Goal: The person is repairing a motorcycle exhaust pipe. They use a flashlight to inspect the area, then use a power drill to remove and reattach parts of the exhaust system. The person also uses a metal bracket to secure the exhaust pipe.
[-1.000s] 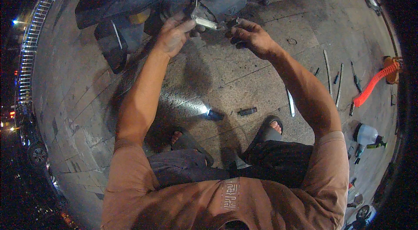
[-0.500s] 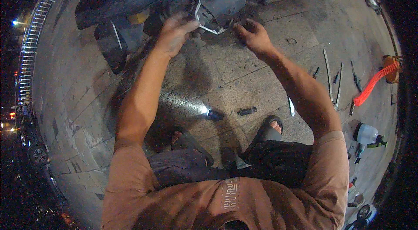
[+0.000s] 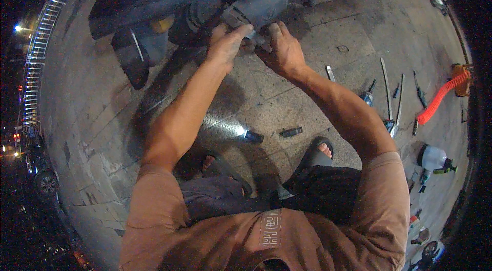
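left hand (image 3: 226,47): fingers pinch grey part (image 3: 236,15) | right hand (image 3: 283,49): bent fingers at its right, hold unclear | lit torch (image 3: 253,136): ground (image 3: 294,104), near

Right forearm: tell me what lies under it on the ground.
Past its edge show a pale metal strip, a blue tool and, farther right, another blue thing. Whatever else the forearm covers, including the strip's other end, cannot be seen.
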{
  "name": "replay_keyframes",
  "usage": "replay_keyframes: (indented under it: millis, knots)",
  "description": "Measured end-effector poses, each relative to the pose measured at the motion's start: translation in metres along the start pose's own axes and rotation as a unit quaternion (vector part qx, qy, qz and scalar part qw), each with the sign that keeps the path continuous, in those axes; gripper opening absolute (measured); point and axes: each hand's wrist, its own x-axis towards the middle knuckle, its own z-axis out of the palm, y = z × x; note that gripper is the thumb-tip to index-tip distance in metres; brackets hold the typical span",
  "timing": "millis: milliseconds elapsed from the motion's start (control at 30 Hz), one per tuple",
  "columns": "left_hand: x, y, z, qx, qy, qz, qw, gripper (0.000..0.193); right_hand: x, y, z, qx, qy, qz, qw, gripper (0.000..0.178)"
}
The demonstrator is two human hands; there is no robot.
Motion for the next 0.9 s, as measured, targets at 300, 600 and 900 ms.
replay_keyframes:
  millis: [300, 600, 900]
  knots:
    - [0.007, 0.01, -0.007, 0.352, -0.007, 0.029, 0.936, 0.029, 0.002, 0.029, 0.01, 0.061, -0.047, 0.053, 0.996, 0.035]
    - [0.031, 0.003, -0.028, 0.484, 0.135, 0.276, 0.819, 0.077, 0.023, 0.04, 0.031, 0.07, -0.019, 0.035, 0.997, 0.035]
    - [0.075, -0.023, -0.036, 0.428, 0.098, 0.297, 0.848, 0.093, 0.053, 0.037, 0.079, 0.069, 0.007, 0.065, 0.996, 0.034]
